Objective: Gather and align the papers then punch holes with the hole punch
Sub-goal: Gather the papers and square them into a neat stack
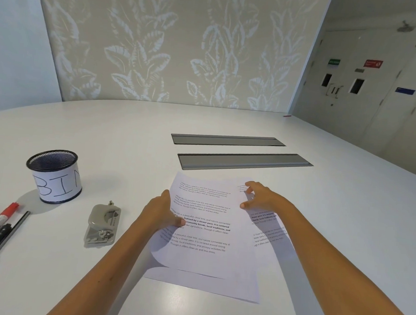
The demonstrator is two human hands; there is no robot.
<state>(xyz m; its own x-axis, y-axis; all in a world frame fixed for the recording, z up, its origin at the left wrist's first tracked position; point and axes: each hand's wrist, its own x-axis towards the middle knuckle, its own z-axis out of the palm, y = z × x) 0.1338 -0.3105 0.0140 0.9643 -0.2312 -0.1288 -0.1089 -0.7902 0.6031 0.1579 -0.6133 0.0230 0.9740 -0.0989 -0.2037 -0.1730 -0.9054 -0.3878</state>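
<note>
The papers (205, 230) lie on the table (130, 138) just right of the punch (102, 226), fanned out with their edges not lined up. The left hand (161, 211) pinches the left edge of the top sheet, thumb on top, and the right hand (260, 197) rests on the far right part with its fingers (249, 184) spread apart. If the sheets stay crooked like this, I think the holes will not match, and a loose sheet could slide away from the punch.
</note>
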